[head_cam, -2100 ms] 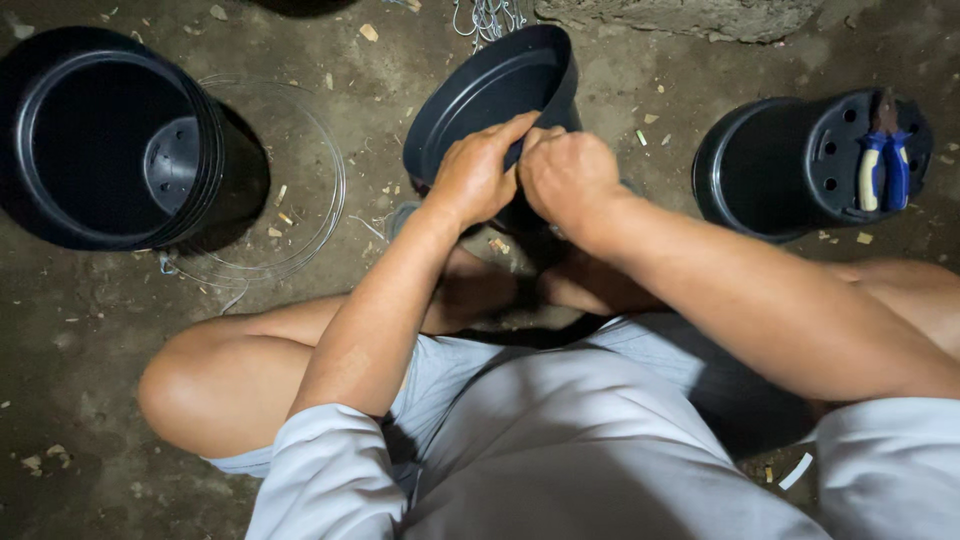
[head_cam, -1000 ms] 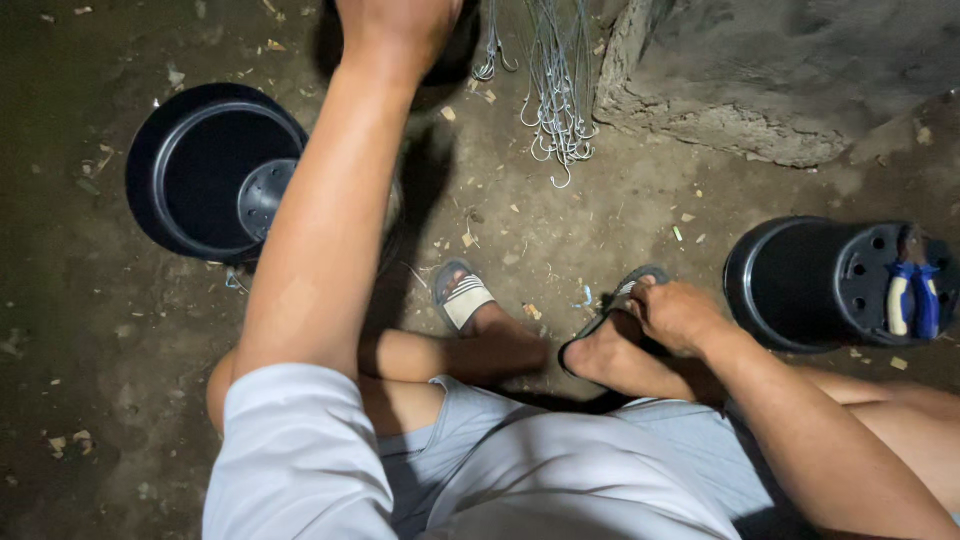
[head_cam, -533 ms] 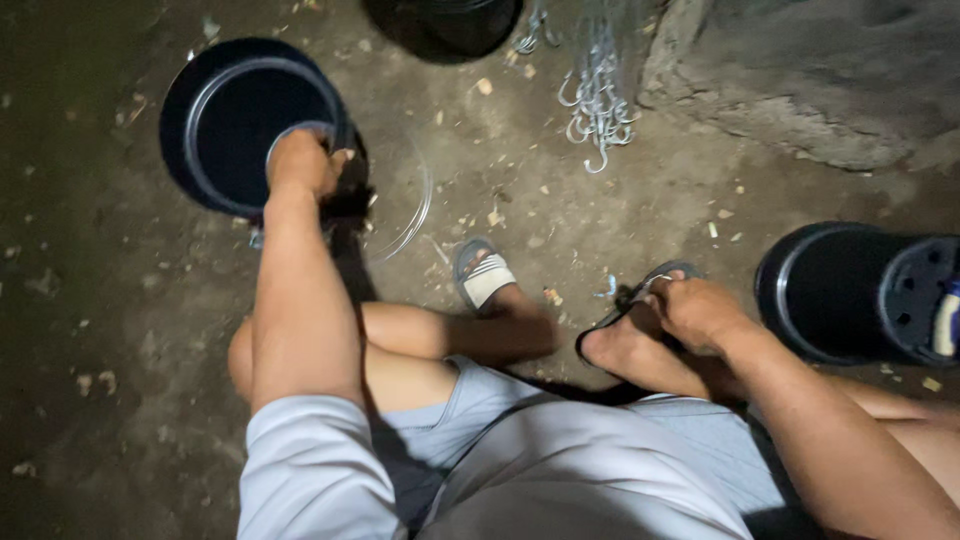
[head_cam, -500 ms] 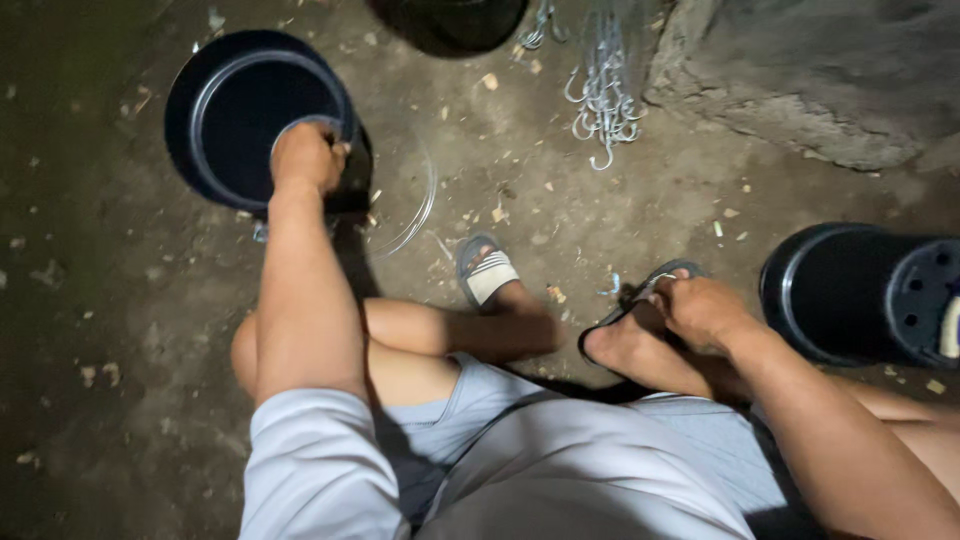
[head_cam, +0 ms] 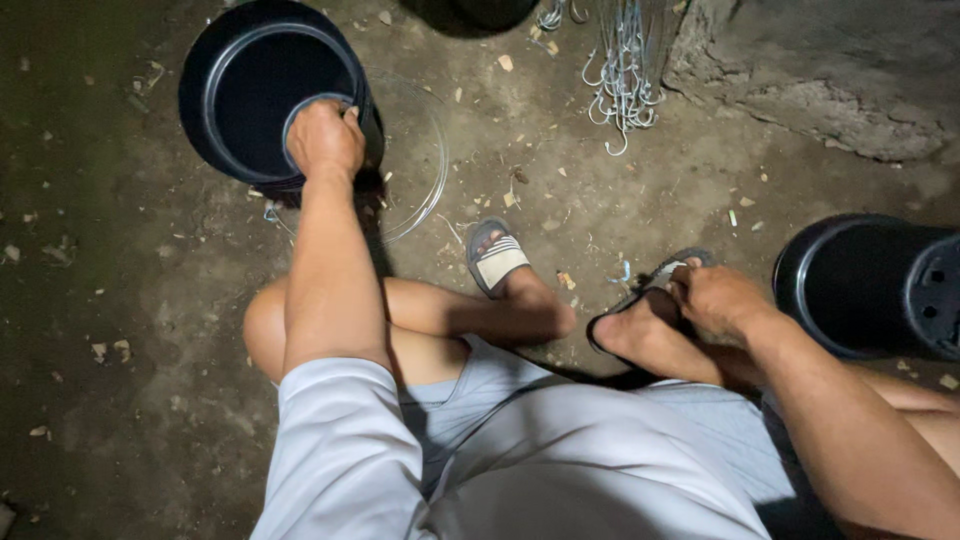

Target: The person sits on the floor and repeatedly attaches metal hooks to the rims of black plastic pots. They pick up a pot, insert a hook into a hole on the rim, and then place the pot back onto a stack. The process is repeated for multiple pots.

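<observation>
On the dirt floor (head_cam: 110, 300) a person squatted, knees bent, pale shorts, striped sandal (head_cam: 497, 258) on the left foot, dark sandal (head_cam: 655, 285) on the right. Left hand (head_cam: 325, 138) reached out to the stack of black plastic pots (head_cam: 265, 95) at upper left, lying tipped with the open mouth facing up toward the camera. That hand's grip was closed over the near rim of the inner pot, fingers curled inside, thumb side outside, arm straight out. Pot stack sat on the floor, just beside a clear round plastic ring (head_cam: 415, 170) lying flat to its right, partly under the forearm's shadow. Right hand (head_cam: 720, 300) rested low by the right foot, fingers curled together, touching the sandal strap near the toes; could not tell if it pinched the strap or only lay on it. Second black pot (head_cam: 865, 285) lay on its side at far right, near the right wrist but apart from it, drain holes visible on its base at the frame edge. Bundle of metal wire hooks (head_cam: 615, 75) hung at top centre, well apart from both hands. Rough concrete block (head_cam: 810, 70) at upper right. Another dark pot (head_cam: 480, 12) barely in frame at the top edge. Small wood chips and debris scattered across the floor.
</observation>
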